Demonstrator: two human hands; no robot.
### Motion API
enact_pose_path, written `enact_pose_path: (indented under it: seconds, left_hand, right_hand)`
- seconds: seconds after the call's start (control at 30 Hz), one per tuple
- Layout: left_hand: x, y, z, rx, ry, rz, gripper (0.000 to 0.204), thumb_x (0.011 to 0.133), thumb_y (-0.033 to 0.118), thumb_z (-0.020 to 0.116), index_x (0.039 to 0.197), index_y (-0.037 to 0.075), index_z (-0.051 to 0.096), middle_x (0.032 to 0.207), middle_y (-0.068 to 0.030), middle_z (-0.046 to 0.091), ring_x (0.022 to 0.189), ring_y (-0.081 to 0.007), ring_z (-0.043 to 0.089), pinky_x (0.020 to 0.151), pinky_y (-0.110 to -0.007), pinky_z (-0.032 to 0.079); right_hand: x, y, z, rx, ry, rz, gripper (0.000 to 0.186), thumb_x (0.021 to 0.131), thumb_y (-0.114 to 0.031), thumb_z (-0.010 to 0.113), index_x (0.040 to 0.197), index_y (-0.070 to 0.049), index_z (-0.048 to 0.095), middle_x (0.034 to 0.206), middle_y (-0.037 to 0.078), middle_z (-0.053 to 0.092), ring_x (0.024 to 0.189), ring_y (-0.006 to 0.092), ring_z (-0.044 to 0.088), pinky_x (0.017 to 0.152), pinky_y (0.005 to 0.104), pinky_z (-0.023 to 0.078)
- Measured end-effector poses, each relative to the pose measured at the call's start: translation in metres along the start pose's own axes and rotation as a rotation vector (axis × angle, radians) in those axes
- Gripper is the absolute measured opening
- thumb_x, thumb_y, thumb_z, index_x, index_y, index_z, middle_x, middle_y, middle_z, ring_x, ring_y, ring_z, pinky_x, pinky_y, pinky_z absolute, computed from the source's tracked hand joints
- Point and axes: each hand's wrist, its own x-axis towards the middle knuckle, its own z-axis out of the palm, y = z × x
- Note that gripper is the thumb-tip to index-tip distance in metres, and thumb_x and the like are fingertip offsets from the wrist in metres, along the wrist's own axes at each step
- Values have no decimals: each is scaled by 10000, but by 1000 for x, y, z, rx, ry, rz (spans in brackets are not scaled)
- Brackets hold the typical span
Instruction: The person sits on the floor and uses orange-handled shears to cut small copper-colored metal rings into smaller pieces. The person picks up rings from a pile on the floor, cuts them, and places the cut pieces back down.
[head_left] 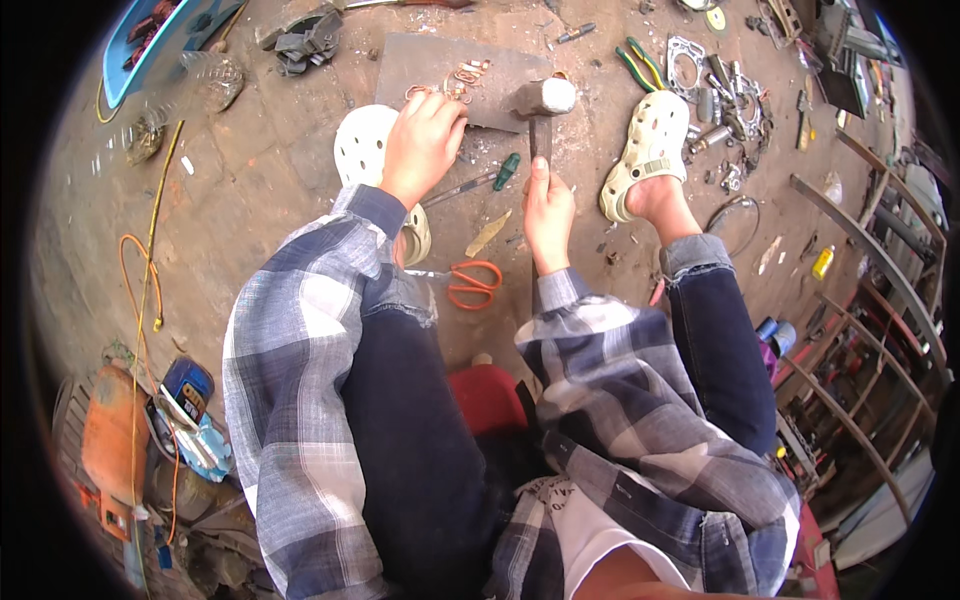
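My right hand [550,215] is wrapped round the handle of a hammer [546,98]. Its blocky metal head is over the right edge of a flat dark metal sheet [415,62] on the ground. My left hand [422,142] reaches to the sheet's near edge, its fingers curled down; whatever they pinch is hidden beneath them. Small bent copper pieces [468,76] lie on the sheet just beyond those fingertips. A green-handled screwdriver [508,172] lies between my hands, and orange-handled scissors [474,286] rest nearer to me.
Green-and-yellow pliers [640,66] touch my right clog [645,145]. Metal engine parts [735,95] are scattered to the right, near a curved metal frame [870,250]. A blue basin [130,50] stands far left. At lower left are an orange tank [115,425] and a yellow hose [165,220].
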Motion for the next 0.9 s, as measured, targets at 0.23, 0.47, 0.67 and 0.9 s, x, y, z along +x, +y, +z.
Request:
enact_pose_path:
  seconds: [0.23, 0.47, 0.67, 0.9]
  left_hand:
    - [-4, -8, 1, -14, 17, 35, 117, 718, 44, 633, 819, 46, 575, 795, -75, 536, 802, -271, 514, 704, -362, 444]
    - [5, -3, 6, -22, 23, 41, 123, 726, 67, 639, 831, 53, 578, 796, -73, 545, 815, -270, 518, 711, -360, 438]
    - [26, 12, 30, -7, -54, 70, 166, 707, 109, 660, 854, 55, 603, 808, -72, 557, 863, -267, 530, 746, -363, 455]
    - [33, 14, 41, 125, -112, 91, 124, 709, 104, 651, 809, 44, 609, 793, -75, 547, 867, -266, 527, 730, -370, 462]
  right_hand:
    - [-3, -25, -21, 362, 22, -25, 407, 945, -347, 451, 646, -71, 439, 544, -51, 393, 464, 34, 345, 413, 206, 254]
    - [-7, -12, -16, 420, 17, -24, 379, 929, -329, 495, 678, -46, 474, 572, -37, 433, 475, 36, 360, 424, 206, 272]
    - [4, 17, -19, -3, 234, 38, 246, 885, -200, 549, 823, 38, 547, 630, 97, 538, 553, 172, 503, 542, 322, 422]
    - [11, 20, -4, 176, 76, 103, 279, 854, -96, 535, 1075, 32, 423, 782, 89, 532, 664, 194, 519, 598, 308, 432]
